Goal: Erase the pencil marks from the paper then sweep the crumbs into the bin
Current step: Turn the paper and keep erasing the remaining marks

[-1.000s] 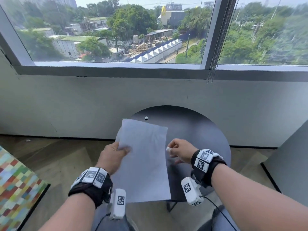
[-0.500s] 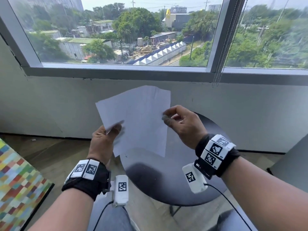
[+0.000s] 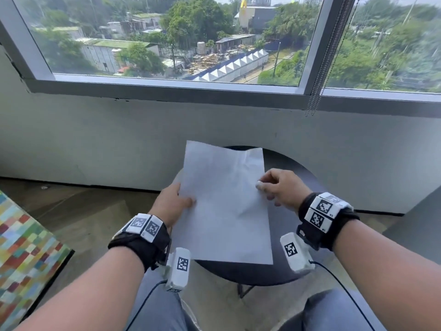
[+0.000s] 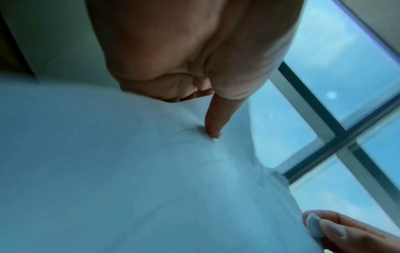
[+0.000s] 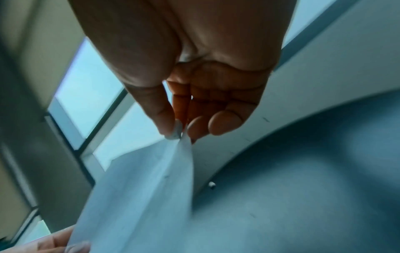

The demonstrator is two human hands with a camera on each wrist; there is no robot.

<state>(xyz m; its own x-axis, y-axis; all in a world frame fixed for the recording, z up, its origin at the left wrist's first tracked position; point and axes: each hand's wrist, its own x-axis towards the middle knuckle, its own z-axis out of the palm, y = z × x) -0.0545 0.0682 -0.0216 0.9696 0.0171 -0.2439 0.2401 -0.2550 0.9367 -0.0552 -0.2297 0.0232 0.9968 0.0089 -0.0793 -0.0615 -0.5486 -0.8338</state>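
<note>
A white sheet of paper [image 3: 226, 206] hangs slightly creased just above the round dark table [image 3: 298, 266]. My left hand [image 3: 185, 199] holds its left edge, thumb on top and fingers underneath; in the left wrist view one finger [image 4: 213, 126] presses into the paper [image 4: 129, 171]. My right hand [image 3: 261, 186] pinches the right edge between thumb and fingertips [image 5: 173, 126], as the right wrist view shows, with the paper [image 5: 140, 188] hanging from them. I can make out no pencil marks, crumbs, eraser or bin.
The table [image 5: 303, 171] stands against a grey wall [image 3: 95, 144] under a wide window. A colourful patterned surface [image 3: 23, 254] lies at the left and a grey panel [image 3: 417, 223] at the right. My knees sit below the table's near edge.
Half a second ago both hands held the paper raised and tilted toward the window. It has come back down over the table and lies nearly flat, both hands still on its edges.
</note>
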